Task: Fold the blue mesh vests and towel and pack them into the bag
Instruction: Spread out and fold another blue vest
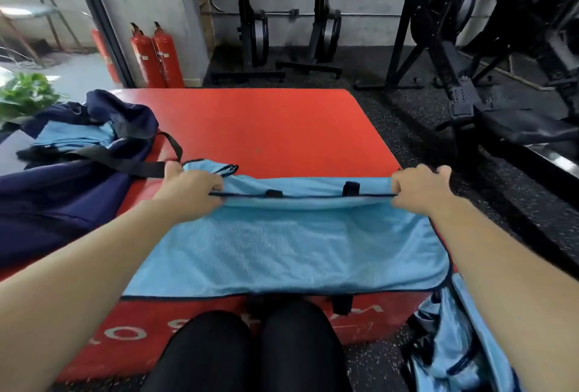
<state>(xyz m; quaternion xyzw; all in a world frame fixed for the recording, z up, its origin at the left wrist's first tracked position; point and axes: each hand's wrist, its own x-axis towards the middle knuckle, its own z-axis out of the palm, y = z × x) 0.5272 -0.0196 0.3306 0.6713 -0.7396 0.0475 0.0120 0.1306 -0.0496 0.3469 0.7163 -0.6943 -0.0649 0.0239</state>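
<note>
A light blue mesh vest (282, 250) with dark trim lies spread on the red mat (260, 128) in front of me. My left hand (191, 188) grips its far left corner and my right hand (419, 186) grips its far right corner, holding that edge lifted and doubled over the cloth. The navy bag (62, 191) lies open at the left of the mat, with folded light blue fabric (72, 138) inside its mouth. More blue mesh vests (454, 344) lie crumpled on the floor at my lower right.
Two red fire extinguishers (156, 56) stand against the back wall. Black gym machines (501, 47) fill the right and back. A green plant (25, 94) is at the far left. My knees (250, 351) are at the mat's near edge.
</note>
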